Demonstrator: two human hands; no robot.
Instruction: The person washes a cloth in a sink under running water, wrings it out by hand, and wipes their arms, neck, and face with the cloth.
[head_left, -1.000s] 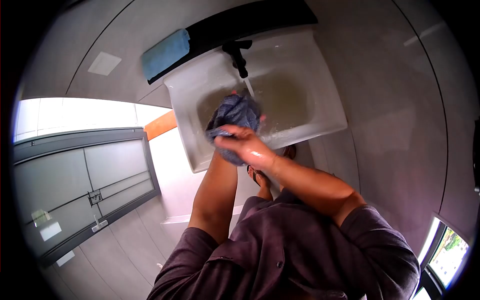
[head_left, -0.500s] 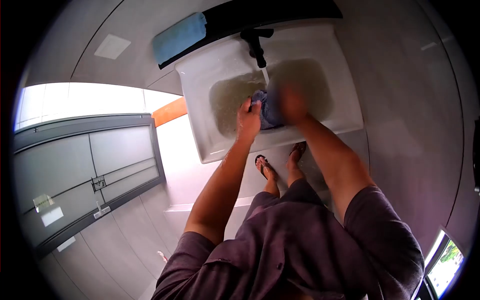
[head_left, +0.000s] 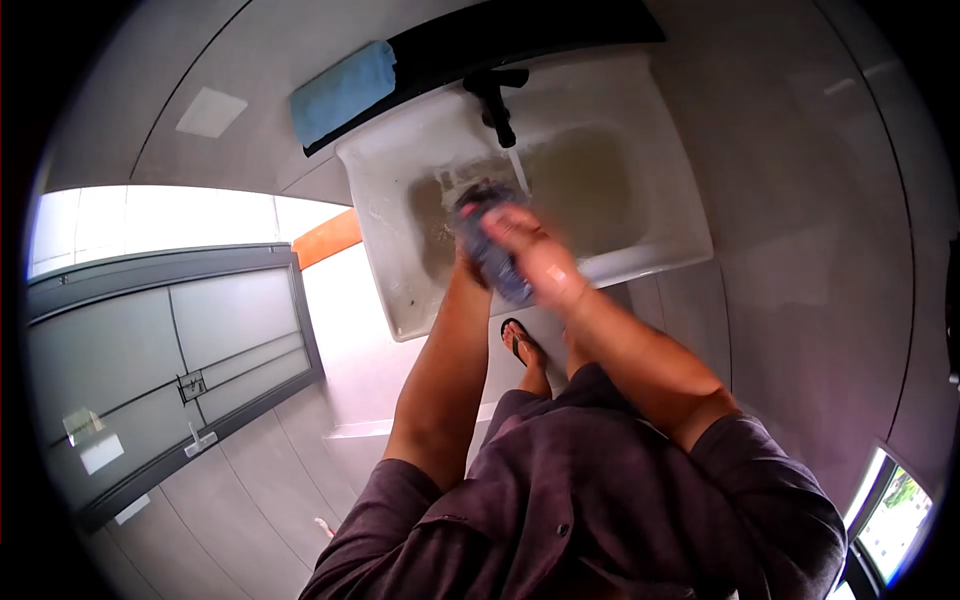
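Observation:
A wet grey-blue cloth (head_left: 497, 262) is bunched between my two hands above the front of the white sink (head_left: 684, 215). My right hand (head_left: 537, 252) presses over the cloth from the right, its fingers slightly blurred. On the other side, my left hand (head_left: 471, 262) grips the cloth; most of its fingers are hidden behind the fabric. From the black faucet (head_left: 493, 105) a stream of water runs into the cloudy water (head_left: 580, 180) standing in the basin, just behind my hands.
A folded blue towel (head_left: 345, 92) lies on the black ledge (head_left: 540, 35) behind the sink. To the left is a grey-framed door with glassy panels (head_left: 235, 320). My feet in flip-flops (head_left: 517, 342) stand below the sink's front edge.
Both hands have lifted the cloth out of the basin water and shifted left. My right hand has moved across onto the cloth, closer to my left hand.

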